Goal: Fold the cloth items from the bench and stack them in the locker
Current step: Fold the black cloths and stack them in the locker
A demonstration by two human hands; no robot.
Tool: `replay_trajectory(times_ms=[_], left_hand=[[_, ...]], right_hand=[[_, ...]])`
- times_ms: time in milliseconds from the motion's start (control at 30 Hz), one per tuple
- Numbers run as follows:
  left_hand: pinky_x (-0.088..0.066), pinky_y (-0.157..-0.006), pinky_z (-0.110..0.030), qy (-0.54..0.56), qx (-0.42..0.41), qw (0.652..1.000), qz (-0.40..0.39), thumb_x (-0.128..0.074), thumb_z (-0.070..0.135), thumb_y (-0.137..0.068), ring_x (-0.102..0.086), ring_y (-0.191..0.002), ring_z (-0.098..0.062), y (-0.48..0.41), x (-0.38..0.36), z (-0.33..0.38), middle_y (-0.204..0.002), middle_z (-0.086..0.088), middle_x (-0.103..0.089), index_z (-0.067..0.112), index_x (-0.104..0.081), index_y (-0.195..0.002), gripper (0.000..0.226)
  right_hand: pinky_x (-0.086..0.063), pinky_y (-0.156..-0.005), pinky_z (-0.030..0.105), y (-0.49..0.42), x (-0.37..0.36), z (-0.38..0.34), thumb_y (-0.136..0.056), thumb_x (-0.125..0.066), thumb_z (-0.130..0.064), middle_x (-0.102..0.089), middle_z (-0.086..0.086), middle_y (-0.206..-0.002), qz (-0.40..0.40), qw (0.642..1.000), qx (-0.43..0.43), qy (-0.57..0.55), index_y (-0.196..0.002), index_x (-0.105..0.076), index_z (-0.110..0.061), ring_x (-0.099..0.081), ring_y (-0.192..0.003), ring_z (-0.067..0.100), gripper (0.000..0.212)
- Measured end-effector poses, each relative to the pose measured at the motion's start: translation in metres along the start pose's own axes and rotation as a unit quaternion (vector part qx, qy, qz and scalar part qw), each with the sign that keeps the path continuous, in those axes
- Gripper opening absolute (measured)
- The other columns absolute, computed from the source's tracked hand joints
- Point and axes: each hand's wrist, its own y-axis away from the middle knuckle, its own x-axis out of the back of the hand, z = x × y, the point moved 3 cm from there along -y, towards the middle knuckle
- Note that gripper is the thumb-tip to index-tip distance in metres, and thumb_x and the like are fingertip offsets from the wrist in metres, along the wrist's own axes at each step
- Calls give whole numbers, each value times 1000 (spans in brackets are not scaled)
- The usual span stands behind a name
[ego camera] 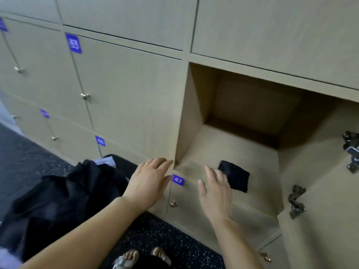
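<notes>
Hands left (149, 181), right (215, 193) spread, empty | dark cloth (234, 178) flat in locker (194, 113), long axis slanting front-right

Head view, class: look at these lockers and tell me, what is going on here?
A person stands at an open locker. One small dark folded cloth lies near the front of its floor. The right hand hovers open just left of that cloth, and the left hand, also open, is at the locker's left edge. Neither holds anything. A heap of dark cloth items waits further left.
</notes>
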Motion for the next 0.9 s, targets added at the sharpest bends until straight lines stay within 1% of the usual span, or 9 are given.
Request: replay_trajectory(times_ms=[100, 167, 300, 367, 467, 533, 733, 833, 900], left_hand=[[-51, -88, -39, 5, 51, 999, 16, -60, 32, -89, -65, -103, -28, 45, 29, -24, -117, -4, -67, 15, -64, -125, 41], [-47, -95, -40, 15, 82, 996, 22, -58, 31, -91, -61, -112, -28, 82, 44, -42, -124, -5, -65, 13, -61, -131, 43], [-53, -86, -38, 15, 134, 990, 38, -68, 28, -86, -66, -103, -25, 159, 54, -83, -115, 0, -69, 14, -65, -125, 41], [-54, -82, -37, 26, 163, 986, 38, -69, 27, -85, -68, -97, -24, 190, 52, -101, -111, 1, -70, 14, -67, -121, 39], [-49, -93, -36, 49, 234, 970, 44, -61, 27, -93, -61, -110, -23, 231, 53, -133, -122, 3, -65, 15, -63, -129, 38], [-44, -100, -33, 69, 292, 953, 54, -60, 27, -96, -55, -120, -21, 251, 53, -159, -130, 5, -61, 16, -58, -134, 40], [-40, -99, -28, 112, 422, 895, 92, -59, 28, -96, -51, -126, -20, 262, 54, -231, -133, 0, -60, 13, -57, -135, 41], [-39, -98, -29, 127, 458, 874, 101, -59, 30, -96, -53, -123, -23, 251, 45, -260, -129, -3, -62, 12, -58, -133, 41], [-41, -95, -29, 136, 485, 859, 91, -59, 32, -96, -55, -119, -23, 243, 34, -277, -123, -4, -63, 11, -59, -130, 41]], right_hand=[[-37, -103, 32, 25, 0, -38, -97, -50, -31, -53, 3, -133, -10, 999, 26, -29, -140, -46, -15, -46, -123, 20, 47], [-40, -101, 34, 43, -6, -68, -95, -55, -30, -56, 4, -129, -20, 998, 42, -46, -137, -50, -14, -49, -120, 22, 46], [-50, -89, 42, 84, -27, -126, -85, -69, -19, -65, 9, -111, -29, 991, 82, -97, -122, -62, -7, -59, -106, 31, 40], [-52, -83, 42, 101, -35, -149, -85, -67, -20, -65, 4, -108, -42, 987, 106, -114, -119, -64, -10, -60, -103, 28, 35], [-53, -74, 34, 117, -46, -183, -80, -74, -16, -67, 1, -100, -50, 977, 164, -126, -111, -69, -10, -65, -94, 24, 32], [-53, -74, 32, 119, -55, -206, -83, -69, -17, -67, 0, -99, -59, 969, 196, -136, -110, -70, -10, -65, -91, 22, 27], [-54, -70, 32, 84, -87, -282, -88, -49, -29, -68, 0, -91, -86, 948, 262, -159, -104, -71, -10, -64, -84, 23, 33], [-49, -81, 36, 58, -114, -315, -94, -53, -22, -66, 3, -102, -144, 942, 261, -157, -115, -65, -10, -59, -98, 25, 27], [-44, -88, 33, 45, -136, -333, -96, -52, -23, -62, 2, -110, -188, 935, 262, -145, -123, -60, -13, -53, -107, 23, 30]])
